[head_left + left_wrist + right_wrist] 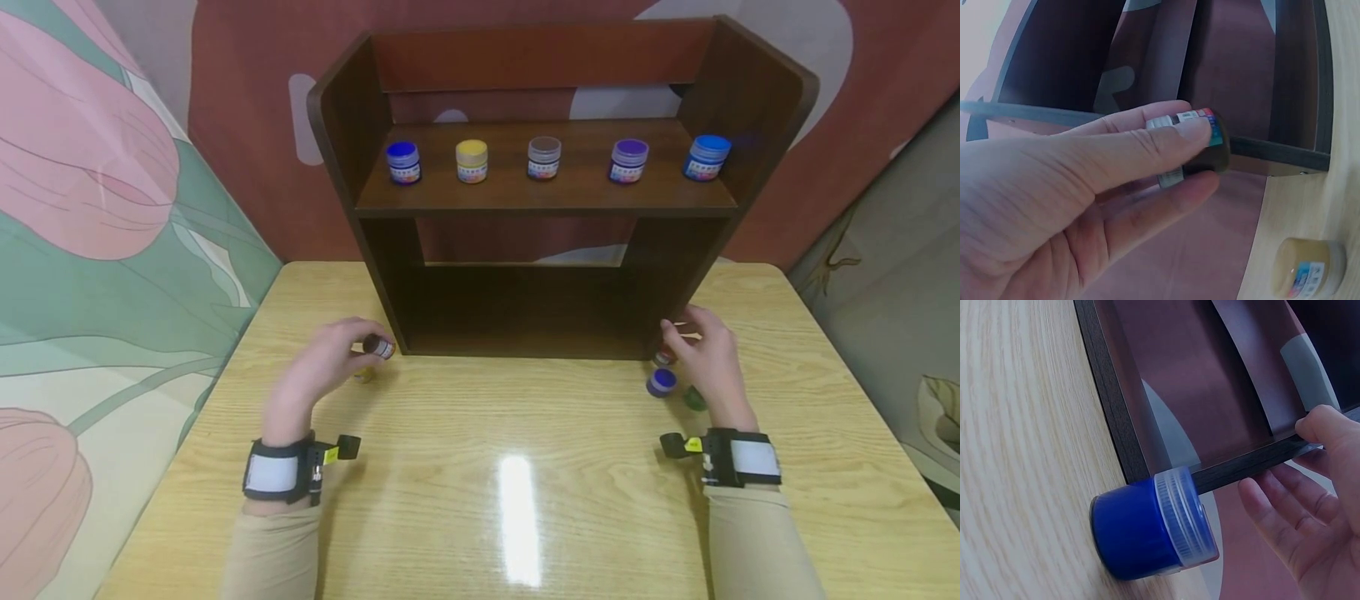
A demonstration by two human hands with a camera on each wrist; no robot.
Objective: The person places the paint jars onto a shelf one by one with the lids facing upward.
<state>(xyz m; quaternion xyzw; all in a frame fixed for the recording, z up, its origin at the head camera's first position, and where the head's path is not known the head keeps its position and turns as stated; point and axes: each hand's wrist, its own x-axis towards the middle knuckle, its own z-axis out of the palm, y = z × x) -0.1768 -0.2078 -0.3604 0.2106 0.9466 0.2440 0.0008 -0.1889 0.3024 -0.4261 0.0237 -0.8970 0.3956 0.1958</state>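
My left hand (330,362) pinches a small dark paint jar (1207,144) between thumb and fingers, tipped sideways beside the shelf's left panel. Just below that hand, a yellow paint jar (1300,269) is on the table. My right hand (708,350) is by the lower front edge of the wooden shelf's right panel (1229,472); in the right wrist view thumb and fingers lie either side of that edge. I cannot tell whether they grip anything. A red jar (664,357), a blue jar (1141,531) and a green jar (695,400) stand around this hand.
The dark wooden shelf unit (547,210) stands at the table's back. Several paint jars line its upper board, including a yellow one (472,162), a clear-lidded one (543,158) and a purple one (628,161). Patterned cloth (255,167) hangs behind the wooden table (435,467).
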